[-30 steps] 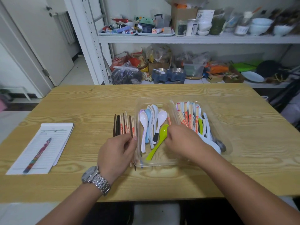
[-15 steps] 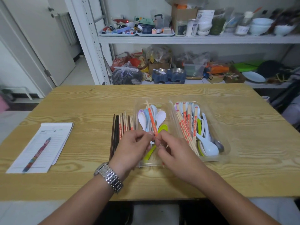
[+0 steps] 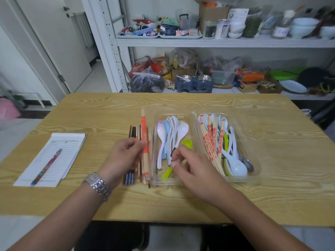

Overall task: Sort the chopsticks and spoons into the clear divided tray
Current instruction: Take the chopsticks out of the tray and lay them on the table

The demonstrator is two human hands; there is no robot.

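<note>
Leftward now, chopstick pair (image 3: pixel 144 131) over pile (image 3: pixel 133 130) on table (image 3: pixel 90 113); cluttered shelves (image 3: pixel 226 42) behind.

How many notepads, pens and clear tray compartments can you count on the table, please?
Notepad: 1
Pen: 1
Clear tray compartments: 2 (left compartment, right compartment)
Total: 4
</note>
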